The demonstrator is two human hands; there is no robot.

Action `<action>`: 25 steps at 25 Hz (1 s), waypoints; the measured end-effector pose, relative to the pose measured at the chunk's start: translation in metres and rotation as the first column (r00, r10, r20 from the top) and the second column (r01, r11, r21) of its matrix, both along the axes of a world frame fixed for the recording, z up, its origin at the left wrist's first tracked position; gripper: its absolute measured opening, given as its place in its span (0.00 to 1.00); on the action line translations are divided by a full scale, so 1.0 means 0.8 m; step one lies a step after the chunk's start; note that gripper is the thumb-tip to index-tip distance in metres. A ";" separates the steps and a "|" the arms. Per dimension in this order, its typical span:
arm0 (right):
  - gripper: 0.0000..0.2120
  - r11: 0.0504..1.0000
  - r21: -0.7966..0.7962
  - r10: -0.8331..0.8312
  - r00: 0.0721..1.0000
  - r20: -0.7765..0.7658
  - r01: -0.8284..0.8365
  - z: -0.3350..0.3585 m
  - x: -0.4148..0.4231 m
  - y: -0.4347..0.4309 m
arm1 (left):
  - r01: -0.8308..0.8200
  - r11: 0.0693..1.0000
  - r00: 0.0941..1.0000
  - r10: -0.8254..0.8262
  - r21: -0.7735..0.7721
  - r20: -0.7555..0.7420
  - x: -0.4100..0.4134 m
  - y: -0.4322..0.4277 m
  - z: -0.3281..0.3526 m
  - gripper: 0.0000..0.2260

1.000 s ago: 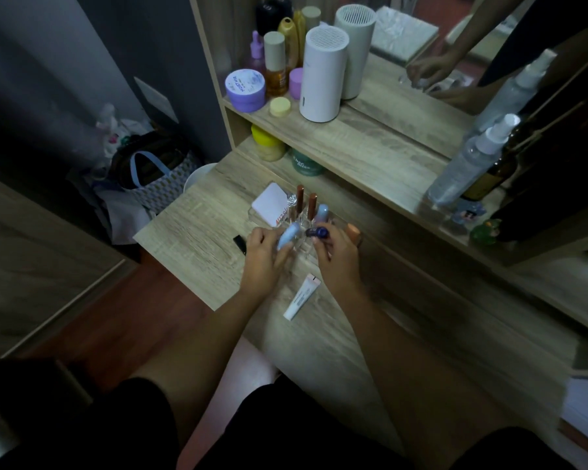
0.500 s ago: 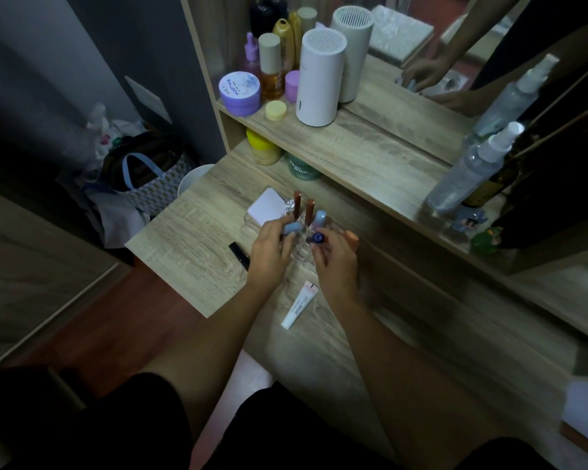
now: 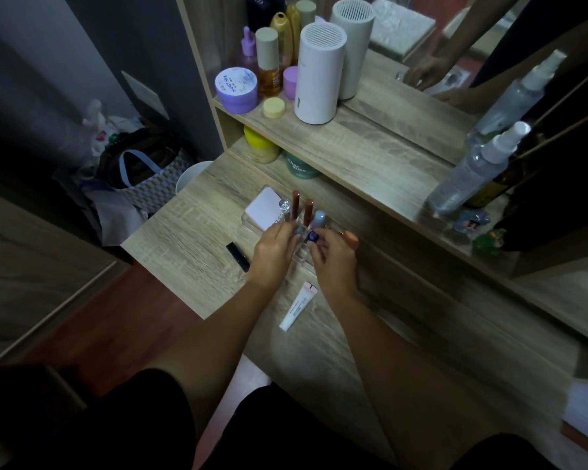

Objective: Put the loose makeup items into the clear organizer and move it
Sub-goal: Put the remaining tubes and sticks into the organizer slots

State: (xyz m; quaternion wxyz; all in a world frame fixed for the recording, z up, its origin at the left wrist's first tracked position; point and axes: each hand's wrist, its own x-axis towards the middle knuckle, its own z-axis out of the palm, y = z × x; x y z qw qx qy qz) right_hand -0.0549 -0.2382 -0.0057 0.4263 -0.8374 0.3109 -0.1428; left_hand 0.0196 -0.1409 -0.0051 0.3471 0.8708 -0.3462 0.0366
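The clear organizer (image 3: 252,222) stands on the wooden desk (image 3: 190,239). A white compact (image 3: 264,207), two brown tubes (image 3: 302,206) and a pale blue tube (image 3: 319,218) sit in it. My left hand (image 3: 273,254) lowers a light blue tube (image 3: 297,232) into a slot. My right hand (image 3: 335,261) pinches a small dark blue item (image 3: 312,237) over the organizer. A black stick (image 3: 238,256) lies loose on the desk to the left of my hands. A white tube (image 3: 299,305) lies loose below my right hand. An orange-capped item (image 3: 352,238) pokes out behind my right hand.
A raised shelf (image 3: 353,150) behind the organizer holds a white cylinder (image 3: 319,72), a purple jar (image 3: 236,89), bottles and a spray bottle (image 3: 472,171). Yellow-lidded and green jars sit under it. A mirror stands behind. A patterned bag (image 3: 143,178) is on the floor left.
My left hand has brought the light blue tube down from a tilted hold into the organizer. My right hand stays at the organizer with the dark blue item.
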 end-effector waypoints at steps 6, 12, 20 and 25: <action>0.13 1.000 0.017 0.000 1.000 0.011 0.000 -0.001 0.002 0.000 | 0.010 1.000 1.000 -0.010 0.025 -0.002 0.002 -0.006 -0.005 0.10; 0.13 0.997 -0.080 0.004 1.000 -0.031 -0.006 0.002 0.005 -0.001 | 0.037 0.998 0.999 -0.038 0.058 0.021 0.005 -0.005 -0.004 0.11; 0.11 0.996 -0.070 -0.061 0.998 -0.031 0.059 0.009 -0.025 0.024 | -0.108 0.992 0.991 0.112 0.064 -0.073 0.012 0.044 -0.007 0.07; 0.06 0.996 0.008 0.091 0.991 -0.099 -0.091 -0.005 -0.036 0.071 | -0.279 0.942 0.926 0.316 0.188 -0.209 0.042 0.110 -0.020 0.08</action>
